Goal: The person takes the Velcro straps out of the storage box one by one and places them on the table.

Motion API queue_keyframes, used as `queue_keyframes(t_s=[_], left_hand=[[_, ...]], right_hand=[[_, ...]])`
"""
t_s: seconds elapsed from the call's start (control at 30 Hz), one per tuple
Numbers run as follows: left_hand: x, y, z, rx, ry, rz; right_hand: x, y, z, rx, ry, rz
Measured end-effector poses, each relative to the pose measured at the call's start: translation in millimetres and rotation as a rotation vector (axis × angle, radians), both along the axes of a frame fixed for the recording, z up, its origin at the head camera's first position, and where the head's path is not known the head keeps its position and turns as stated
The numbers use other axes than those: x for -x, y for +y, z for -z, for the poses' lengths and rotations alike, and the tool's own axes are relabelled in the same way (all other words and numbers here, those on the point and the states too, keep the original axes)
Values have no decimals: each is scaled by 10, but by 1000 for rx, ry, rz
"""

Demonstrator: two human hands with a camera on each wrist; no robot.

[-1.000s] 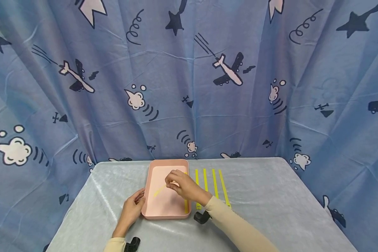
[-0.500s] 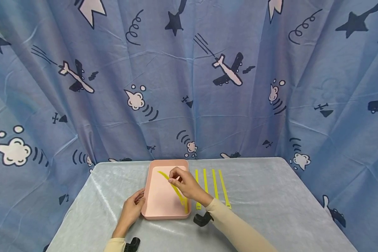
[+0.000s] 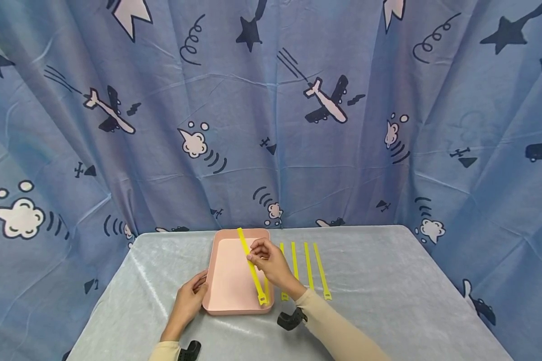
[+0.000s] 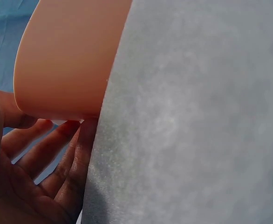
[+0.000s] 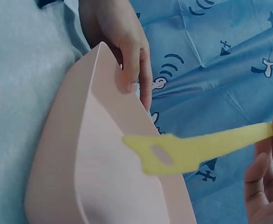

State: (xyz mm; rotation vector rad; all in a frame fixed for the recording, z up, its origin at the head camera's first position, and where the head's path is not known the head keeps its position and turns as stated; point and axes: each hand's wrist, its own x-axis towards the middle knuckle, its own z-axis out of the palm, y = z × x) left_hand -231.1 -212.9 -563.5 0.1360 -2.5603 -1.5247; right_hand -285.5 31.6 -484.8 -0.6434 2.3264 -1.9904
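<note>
A yellow cable strap (image 3: 254, 275) with a slotted head hangs slanted over the pink tray (image 3: 228, 301), pinched near its middle between the thumb and fingers of my right hand (image 3: 271, 263). Its slotted head (image 5: 162, 156) shows up close in the right wrist view. Another yellow strap (image 3: 267, 287) lies along the tray's right inner side, partly covered by the held one. At the tray's left side, my left hand (image 3: 188, 303) touches the outer wall. Seen from the left wrist, its thumb (image 4: 17, 112) is at the rim and its extended fingers (image 4: 48, 144) meet the wall.
Several more yellow straps (image 3: 308, 260) lie side by side on the grey table cover (image 3: 379, 281), right of the tray. The right hand and forearm partly hide the nearest ones. A blue patterned curtain (image 3: 235, 125) hangs behind the table.
My right hand has shifted slightly right, and the held strap has swung from slanting toward lower left to running lengthwise, slotted head toward me. The left hand has stayed at the tray.
</note>
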Motion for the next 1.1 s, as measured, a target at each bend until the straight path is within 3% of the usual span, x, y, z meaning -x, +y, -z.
queue_keyframes(t_s=[0.23, 0.5, 0.87, 1.1], left_hand=[[7, 8, -6, 0, 1, -3], [17, 6, -2, -3, -7, 2], [10, -1, 0, -5, -25, 11], [9, -2, 4, -4, -14, 10]], right_hand=[[-160, 40, -180, 59, -68, -5], [-144, 116, -102, 116, -126, 44], [-108, 294, -52, 96, -173, 54], [21, 403, 138, 110, -216, 117]])
